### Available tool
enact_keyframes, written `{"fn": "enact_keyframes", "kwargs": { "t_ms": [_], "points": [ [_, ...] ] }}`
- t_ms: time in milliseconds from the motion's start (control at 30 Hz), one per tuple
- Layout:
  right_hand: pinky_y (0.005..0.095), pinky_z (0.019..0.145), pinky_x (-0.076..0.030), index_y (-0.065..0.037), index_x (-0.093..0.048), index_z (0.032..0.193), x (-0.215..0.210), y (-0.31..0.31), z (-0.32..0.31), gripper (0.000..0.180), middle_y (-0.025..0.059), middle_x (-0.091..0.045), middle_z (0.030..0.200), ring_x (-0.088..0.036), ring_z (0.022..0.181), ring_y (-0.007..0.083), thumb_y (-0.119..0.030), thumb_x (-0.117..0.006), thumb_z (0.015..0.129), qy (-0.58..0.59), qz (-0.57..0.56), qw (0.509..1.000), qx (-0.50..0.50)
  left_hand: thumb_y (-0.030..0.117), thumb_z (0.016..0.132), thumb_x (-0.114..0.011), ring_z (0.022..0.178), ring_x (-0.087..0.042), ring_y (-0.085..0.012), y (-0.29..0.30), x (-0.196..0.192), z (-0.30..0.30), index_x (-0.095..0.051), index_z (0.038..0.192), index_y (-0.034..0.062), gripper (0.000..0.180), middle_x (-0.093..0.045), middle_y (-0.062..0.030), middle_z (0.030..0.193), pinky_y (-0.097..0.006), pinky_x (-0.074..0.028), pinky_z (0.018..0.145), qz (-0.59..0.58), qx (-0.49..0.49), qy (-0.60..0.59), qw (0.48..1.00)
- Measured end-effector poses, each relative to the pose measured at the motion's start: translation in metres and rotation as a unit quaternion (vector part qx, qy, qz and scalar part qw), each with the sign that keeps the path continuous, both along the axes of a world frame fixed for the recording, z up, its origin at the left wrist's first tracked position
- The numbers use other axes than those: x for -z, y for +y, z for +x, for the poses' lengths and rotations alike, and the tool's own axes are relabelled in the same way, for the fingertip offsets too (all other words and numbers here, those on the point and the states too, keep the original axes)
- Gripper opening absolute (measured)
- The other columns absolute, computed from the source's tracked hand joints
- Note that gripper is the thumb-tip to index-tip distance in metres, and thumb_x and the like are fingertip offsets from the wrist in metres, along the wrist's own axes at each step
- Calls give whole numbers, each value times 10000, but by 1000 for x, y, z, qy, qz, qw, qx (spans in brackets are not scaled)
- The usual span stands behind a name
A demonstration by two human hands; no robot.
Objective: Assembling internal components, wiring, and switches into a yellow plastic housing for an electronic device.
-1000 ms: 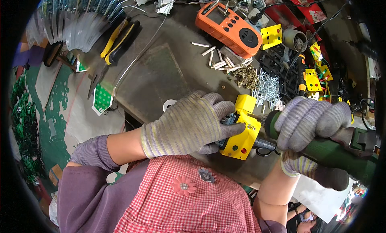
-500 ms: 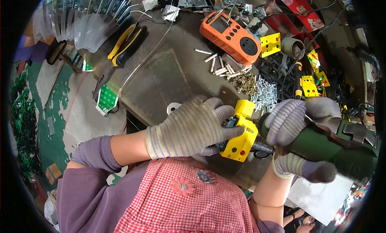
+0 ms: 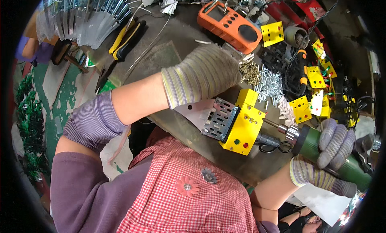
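Note:
My right hand, in a striped knit glove, is wrapped round a green power drill. The drill's bit points left, with its tip beside a yellow housing. That housing has a red and a green spot, screws in its face and a dark cable stub on its right. A slotted metal plate adjoins its left side. My left hand, gloved alike, is stretched over the table beside a heap of small brass-coloured parts; its fingers are turned down and hidden.
An orange meter lies at the back. Silver screws are heaped beside the brass parts. Several yellow plates and tangled wires lie at the right. Yellow-and-black pliers and bagged strips lie far left.
My left hand has let go of the yellow housing and moved up to the brass parts. My right hand has drawn the drill back to the right, away from the housing's face.

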State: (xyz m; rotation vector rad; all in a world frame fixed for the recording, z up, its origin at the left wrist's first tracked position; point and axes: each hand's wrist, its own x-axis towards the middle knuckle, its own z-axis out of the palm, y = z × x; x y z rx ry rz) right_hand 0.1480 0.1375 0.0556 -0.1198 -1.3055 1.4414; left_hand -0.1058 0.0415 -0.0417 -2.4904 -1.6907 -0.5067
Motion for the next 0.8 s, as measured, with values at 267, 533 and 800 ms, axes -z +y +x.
{"fn": "enact_keyframes", "kwargs": {
  "t_ms": [267,533,800],
  "points": [
    [141,468,-412,-240,-420,440,1,-9,30,520,-65,-531,403,-490,326,12,14,-655,829,194,-33,979,60,87,946,-678,816,-694,-140,-4,-18,47,-633,1000,26,92,-712,-79,914,-253,-567,719,-304,16,-790,532],
    [165,490,-455,-210,-449,454,-13,-7,40,491,-29,-555,423,-515,342,41,-35,-647,867,162,9,986,35,121,956,-669,902,-743,-248,-19,-16,79,-578,1103,27,196,-718,-165,1013,-310,-621,761,-333,27,-865,374],
    [189,512,-498,-181,-477,468,-16,-14,45,476,7,-579,443,-540,358,70,-83,-640,905,106,23,994,3,147,956,-679,896,-744,-246,-20,-21,87,-587,1103,22,214,-723,-166,992,-299,-619,710,-332,44,-872,357]
  ]
}}
